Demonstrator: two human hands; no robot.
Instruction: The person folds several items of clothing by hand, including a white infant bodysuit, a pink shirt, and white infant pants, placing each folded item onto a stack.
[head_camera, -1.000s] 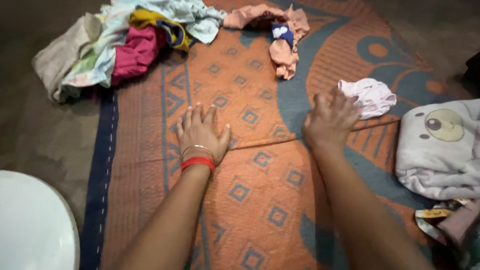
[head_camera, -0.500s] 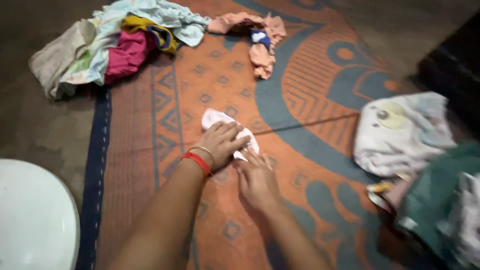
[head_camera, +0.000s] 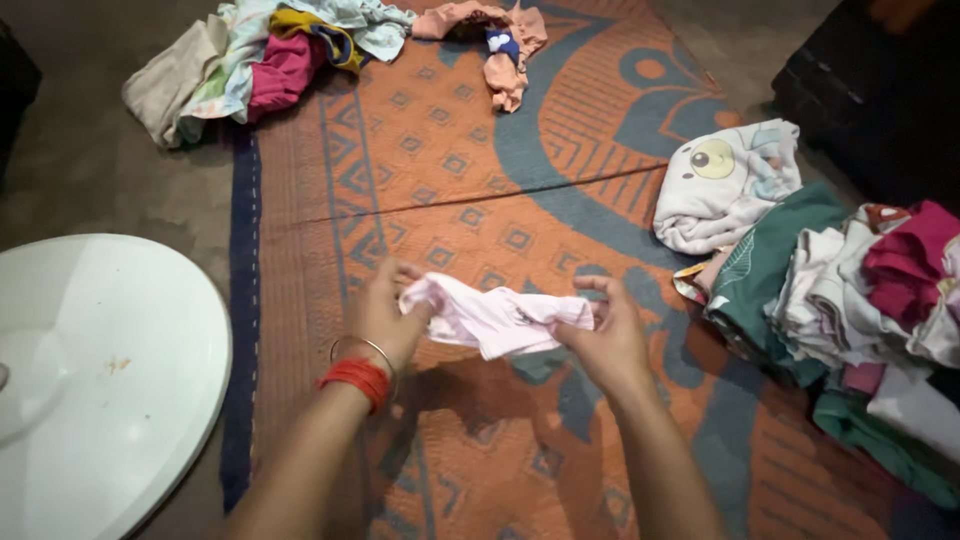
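Observation:
A small pale pink garment (head_camera: 495, 318) is stretched between both my hands, lifted above the orange and blue patterned mat (head_camera: 450, 180). My left hand (head_camera: 385, 318), with red and metal bangles at the wrist, pinches its left end. At the right end my right hand (head_camera: 605, 335) grips the cloth between thumb and fingers. The garment is crumpled and sags in the middle.
A heap of mixed clothes (head_camera: 250, 60) lies at the mat's far left corner, with a peach garment (head_camera: 495, 45) beside it. A white cloth with a cartoon face (head_camera: 725, 185) and a pile of folded clothes (head_camera: 860, 300) sit at the right. A white round object (head_camera: 90, 370) lies on the floor at left.
The pink garment went from lying on the mat at right, to being pressed flat under both hands, to being lifted and held between them. The view pulled back.

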